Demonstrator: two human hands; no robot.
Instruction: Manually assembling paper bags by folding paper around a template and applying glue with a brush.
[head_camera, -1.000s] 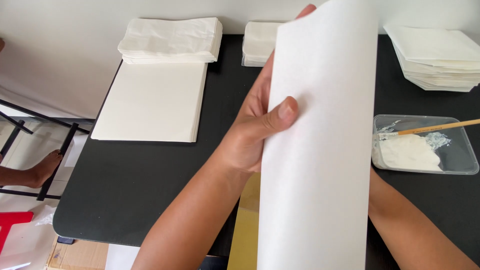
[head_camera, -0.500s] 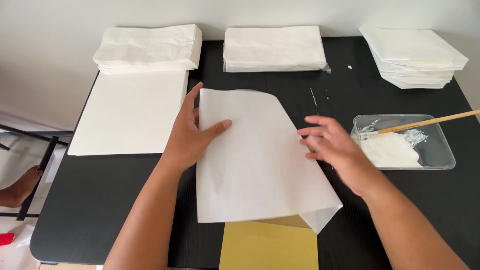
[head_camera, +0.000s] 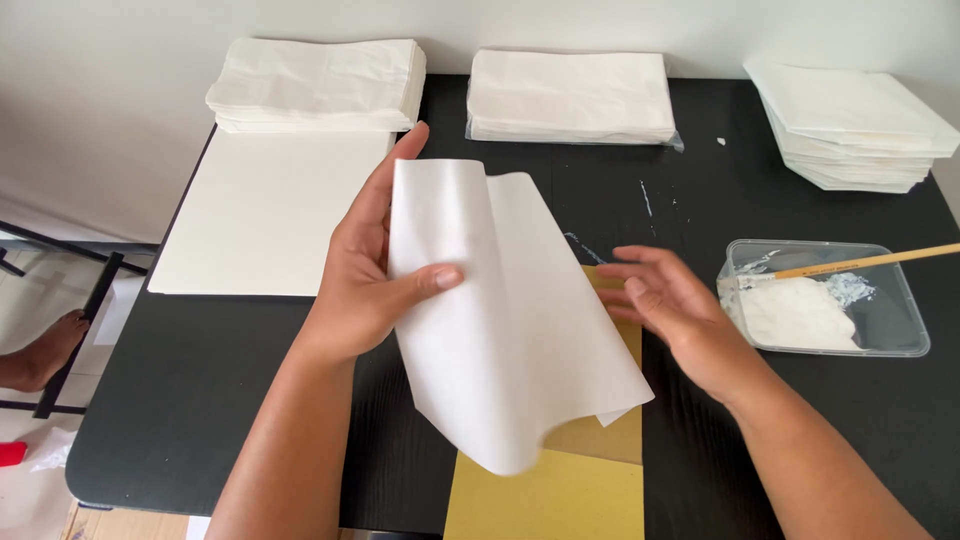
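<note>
The left hand (head_camera: 365, 285) holds a curled white paper sheet (head_camera: 505, 320) in a closed thumb-and-finger grip, above a yellow card (head_camera: 560, 490) at the near tabletop (head_camera: 230, 400) edge. The right hand (head_camera: 670, 310), grip open and empty, hovers beside the sheet's right edge.

The white paper sheet (head_camera: 510, 320) covers much of the yellow card (head_camera: 560, 495) beneath it, and the card's lower end is cut off by the bottom edge of the picture. The left hand (head_camera: 375, 270) has its fingers behind the sheet, so only the thumb shows in front. Both forearms run out of view at the bottom. The brush (head_camera: 860, 263) handle leaves the picture at the right, and its bristles are probably sunk in the white paste of the clear tray (head_camera: 900, 345).
</note>
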